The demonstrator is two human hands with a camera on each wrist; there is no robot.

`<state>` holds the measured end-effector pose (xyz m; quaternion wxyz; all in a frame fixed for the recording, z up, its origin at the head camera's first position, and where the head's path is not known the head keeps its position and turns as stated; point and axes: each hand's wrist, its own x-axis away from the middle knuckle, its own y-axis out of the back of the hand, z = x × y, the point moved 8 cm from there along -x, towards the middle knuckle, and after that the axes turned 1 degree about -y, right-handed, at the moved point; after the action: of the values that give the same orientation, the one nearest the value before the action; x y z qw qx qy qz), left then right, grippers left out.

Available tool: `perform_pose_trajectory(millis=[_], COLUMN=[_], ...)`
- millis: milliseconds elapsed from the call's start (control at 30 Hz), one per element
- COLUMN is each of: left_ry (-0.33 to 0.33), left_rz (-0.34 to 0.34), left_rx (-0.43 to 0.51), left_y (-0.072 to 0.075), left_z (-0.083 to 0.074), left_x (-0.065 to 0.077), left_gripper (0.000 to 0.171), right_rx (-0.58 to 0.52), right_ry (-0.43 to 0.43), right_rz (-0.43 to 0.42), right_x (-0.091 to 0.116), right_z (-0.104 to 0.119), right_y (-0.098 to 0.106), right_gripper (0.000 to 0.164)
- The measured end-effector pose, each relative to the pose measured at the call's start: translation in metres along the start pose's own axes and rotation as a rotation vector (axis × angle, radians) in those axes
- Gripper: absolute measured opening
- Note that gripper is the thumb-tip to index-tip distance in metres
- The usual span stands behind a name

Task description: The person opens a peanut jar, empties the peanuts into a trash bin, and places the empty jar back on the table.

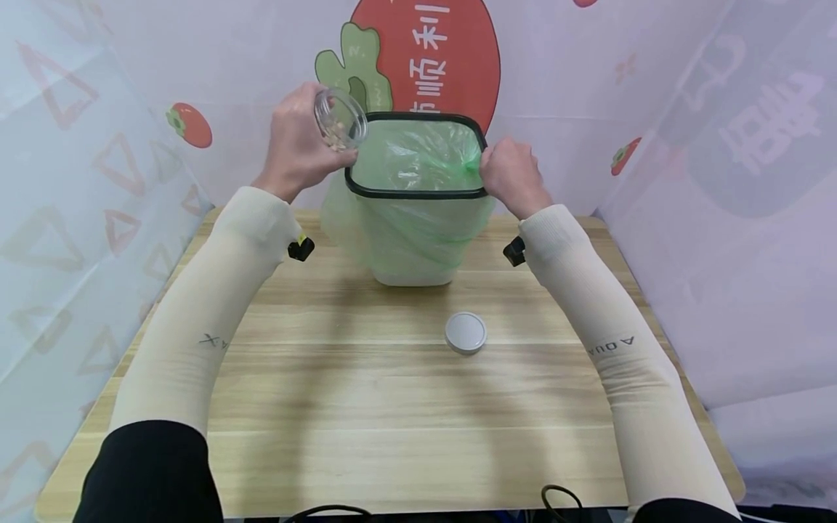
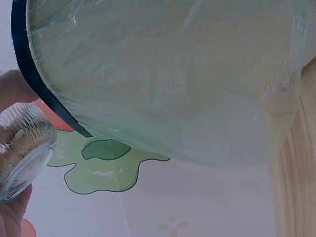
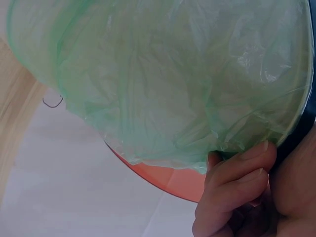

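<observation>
My left hand (image 1: 294, 138) grips a clear glass jar (image 1: 341, 116) tilted at the left rim of a trash bin. Small pale pieces lie inside the jar, seen through its ribbed glass (image 2: 37, 131) in the left wrist view. The bin has a black rim (image 1: 418, 195) and is lined with a thin green plastic bag (image 1: 418, 229) that hangs over its outside. On the bin's right side my right hand (image 1: 515, 174) holds the rim with the bag's edge, fingers curled (image 3: 237, 185) under it in the right wrist view.
A round grey-white lid (image 1: 466, 332) lies on the wooden table (image 1: 366, 407), nearer to me than the bin. Black cables (image 1: 562, 494) show at the table's front edge. Printed cloth walls (image 1: 562, 94) stand behind and at both sides.
</observation>
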<state>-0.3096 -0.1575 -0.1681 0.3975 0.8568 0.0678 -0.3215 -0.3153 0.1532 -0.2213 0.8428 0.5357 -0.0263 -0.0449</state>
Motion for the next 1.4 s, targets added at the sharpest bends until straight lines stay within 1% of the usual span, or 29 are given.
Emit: perform_pose_trajectory(millis=[300, 533, 700, 867, 1067, 1233, 1400], left_ry=[-0.053, -0.051, -0.058, -0.087, -0.107, -0.149, -0.166], left_rz=[0.06, 0.11, 0.116, 0.12, 0.127, 0.137, 0.148], left_rx=[-0.068, -0.115, -0.137, -0.155, -0.163, -0.192, -0.214], left_y=[0.0, -0.004, -0.004, -0.004, -0.004, -0.006, -0.006], left_z=[-0.01, -0.011, -0.013, -0.017, -0.021, -0.026, -0.031], left_x=[-0.006, -0.011, -0.012, -0.013, -0.015, -0.017, -0.017], left_gripper=[0.077, 0.082, 0.084, 0.084, 0.081, 0.073, 0.074], right_rx=[0.007, 0.006, 0.012, 0.011, 0.01, 0.005, 0.005], right_ry=[0.0, 0.01, 0.02, 0.018, 0.041, 0.042, 0.029], right_rz=[0.002, -0.006, -0.015, -0.017, -0.041, -0.035, -0.023], right_x=[-0.001, -0.001, 0.0, 0.0, 0.001, 0.001, 0.003], right_z=[0.0, 0.0, 0.001, 0.001, 0.002, 0.003, 0.002], right_y=[0.0, 0.001, 0.002, 0.002, 0.003, 0.003, 0.002], right_gripper=[0.038, 0.039, 0.039, 0.04, 0.041, 0.041, 0.04])
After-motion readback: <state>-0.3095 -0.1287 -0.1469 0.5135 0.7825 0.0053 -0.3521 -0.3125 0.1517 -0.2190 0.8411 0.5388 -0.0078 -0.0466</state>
